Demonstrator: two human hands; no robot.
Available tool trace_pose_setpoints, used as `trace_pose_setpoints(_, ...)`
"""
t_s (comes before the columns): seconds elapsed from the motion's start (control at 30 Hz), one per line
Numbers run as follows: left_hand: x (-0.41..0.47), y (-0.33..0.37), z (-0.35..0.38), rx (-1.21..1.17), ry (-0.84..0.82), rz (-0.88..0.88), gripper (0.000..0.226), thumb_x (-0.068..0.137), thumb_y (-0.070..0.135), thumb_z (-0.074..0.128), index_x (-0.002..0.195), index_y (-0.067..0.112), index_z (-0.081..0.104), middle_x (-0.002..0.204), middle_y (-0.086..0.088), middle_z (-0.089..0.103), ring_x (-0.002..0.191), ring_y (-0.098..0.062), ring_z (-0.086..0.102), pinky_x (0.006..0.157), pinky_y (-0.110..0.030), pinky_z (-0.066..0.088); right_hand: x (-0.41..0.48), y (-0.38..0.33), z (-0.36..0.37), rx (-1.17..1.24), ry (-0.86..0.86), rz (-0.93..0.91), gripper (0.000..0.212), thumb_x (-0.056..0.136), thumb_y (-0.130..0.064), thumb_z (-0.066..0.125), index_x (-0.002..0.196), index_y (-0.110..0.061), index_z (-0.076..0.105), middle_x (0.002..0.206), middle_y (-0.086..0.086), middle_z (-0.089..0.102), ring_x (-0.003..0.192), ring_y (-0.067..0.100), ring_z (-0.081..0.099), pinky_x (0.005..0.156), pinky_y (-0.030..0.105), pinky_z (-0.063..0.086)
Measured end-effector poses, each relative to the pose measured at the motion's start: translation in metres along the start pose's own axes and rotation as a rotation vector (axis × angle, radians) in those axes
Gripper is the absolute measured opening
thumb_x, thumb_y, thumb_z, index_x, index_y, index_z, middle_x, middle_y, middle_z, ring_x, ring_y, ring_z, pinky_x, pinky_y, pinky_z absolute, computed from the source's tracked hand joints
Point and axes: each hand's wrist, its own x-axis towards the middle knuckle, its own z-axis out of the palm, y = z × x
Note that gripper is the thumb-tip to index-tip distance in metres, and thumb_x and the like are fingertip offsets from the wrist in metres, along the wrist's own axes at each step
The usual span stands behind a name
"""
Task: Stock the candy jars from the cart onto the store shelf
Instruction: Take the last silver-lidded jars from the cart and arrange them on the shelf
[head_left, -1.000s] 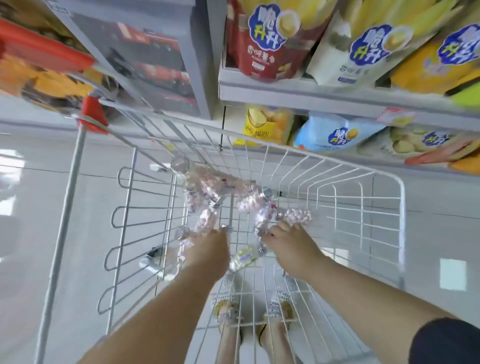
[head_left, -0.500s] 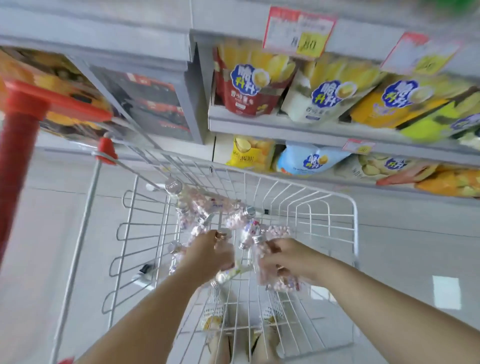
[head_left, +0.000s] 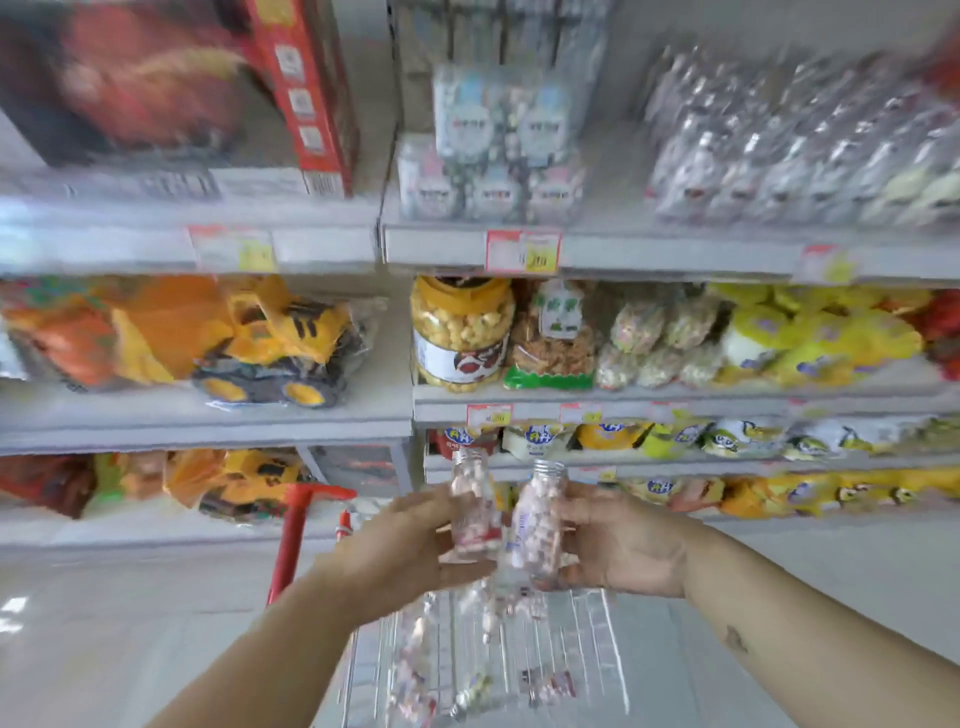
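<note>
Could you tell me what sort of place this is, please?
Most likely a small shop or supermarket aisle: the shelves carry price tags, packaged snacks and toy trucks, and a wire cart holding candy jars stands below.

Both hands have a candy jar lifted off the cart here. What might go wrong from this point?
1. The left hand grips the left jar and the right hand the right jar, close side by side. They may knock together and slip onto the loose jars in the cart.
2. The shelf jars above look stacked two high, though they are blurred. Pushing new ones in may topple them.
</note>
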Motion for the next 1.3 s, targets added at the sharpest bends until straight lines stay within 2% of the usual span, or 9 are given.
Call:
trace_pose_setpoints(0.33,-0.054,0.079,0.088,0.159,-0.088,0.146,0.048,0.084,0.009,0.069,0.129,0.0,0.055,0.108,-0.018,0.059,0.093,-0.031,0.06,0.075,-0.04,0.058,-0.089,-0.066,0.053,0.02,0.173,-0.219,0.046,0.063,-0.023,0.093,0.09,-0.005,0.061,0.095,0.021,0.047,0.076,0.031,0.062,0.067,0.044,0.057)
trace_pose_setpoints(0.47,-0.05,0.1,0.118,0.224,-0.13,0.183,0.019,0.091,0.013,0.061,0.109,0.01,0.064,0.098,-0.011,0.062,0.096,-0.031,0.058,0.085,-0.046,0.057,-0.104,-0.089,0.053,-0.036,0.327,-0.312,0.023,0.071,-0.014,0.079,0.085,-0.005,0.062,0.062,0.011,0.051,0.052,0.022,0.06,0.077,0.043,0.048)
trace_pose_setpoints(0.6,-0.034,0.125,0.158,0.209,-0.096,0.263,0.005,0.091,0.013,0.061,0.095,0.011,0.063,0.08,-0.006,0.064,0.07,-0.02,0.065,0.071,-0.038,0.057,-0.117,-0.135,0.033,-0.076,0.383,-0.433,0.032,0.068,-0.015,0.086,0.079,-0.006,0.058,0.065,0.01,0.044,0.049,0.02,0.044,0.068,0.037,0.052)
trace_pose_setpoints(0.67,-0.021,0.14,0.181,0.197,-0.064,0.316,0.012,0.092,0.013,0.061,0.102,0.008,0.062,0.083,-0.009,0.066,0.073,-0.022,0.068,0.07,-0.037,0.059,-0.126,-0.168,0.021,-0.074,0.408,-0.515,0.025,0.069,-0.016,0.081,0.069,-0.011,0.057,0.065,0.008,0.053,0.055,0.026,0.05,0.055,0.033,0.051)
trace_pose_setpoints(0.73,-0.003,0.156,0.202,0.197,-0.025,0.399,0.018,0.095,0.012,0.06,0.112,0.006,0.06,0.096,-0.012,0.069,0.086,-0.025,0.07,0.078,-0.042,0.06,-0.134,-0.203,0.011,-0.144,0.399,-0.601,0.029,0.07,-0.02,0.08,0.08,-0.009,0.054,0.068,0.008,0.062,0.072,0.041,0.061,0.067,0.044,0.053)
trace_pose_setpoints(0.93,0.062,0.209,0.252,0.535,0.352,0.72,0.062,0.082,0.042,0.073,0.134,0.014,0.052,0.114,-0.001,0.069,0.103,-0.02,0.069,0.088,-0.043,0.057,-0.127,-0.305,-0.006,-0.359,0.513,-0.781,0.023,0.078,-0.009,0.077,0.094,-0.007,0.061,0.079,0.006,0.07,0.07,0.019,0.064,0.065,0.029,0.052)
trace_pose_setpoints(1.13,0.121,0.253,0.269,0.615,0.629,0.875,0.007,0.086,0.013,0.068,0.093,0.013,0.065,0.087,0.0,0.071,0.076,-0.015,0.065,0.064,-0.022,0.045,-0.095,-0.364,-0.029,-0.382,0.536,-0.734,0.026,0.081,-0.01,0.076,0.103,-0.001,0.066,0.103,0.008,0.073,0.093,0.02,0.072,0.102,0.036,0.049)
trace_pose_setpoints(1.2,0.143,0.266,0.266,0.552,0.659,0.868,0.01,0.076,0.006,0.063,0.07,0.014,0.064,0.07,-0.001,0.067,0.063,-0.018,0.06,0.065,-0.024,0.045,-0.082,-0.375,-0.044,-0.457,0.581,-0.695,0.014,0.09,-0.015,0.07,0.102,-0.01,0.066,0.108,0.002,0.07,0.099,0.018,0.069,0.111,0.038,0.04)
trace_pose_setpoints(1.3,0.163,0.279,0.263,0.543,0.644,0.816,0.016,0.078,0.0,0.061,0.069,0.013,0.064,0.067,0.002,0.068,0.061,-0.008,0.065,0.059,-0.022,0.051,-0.069,-0.388,-0.065,-0.609,0.697,-0.606,0.039,0.09,-0.031,0.069,0.122,-0.01,0.065,0.126,0.006,0.064,0.117,0.025,0.062,0.103,0.035,0.047)
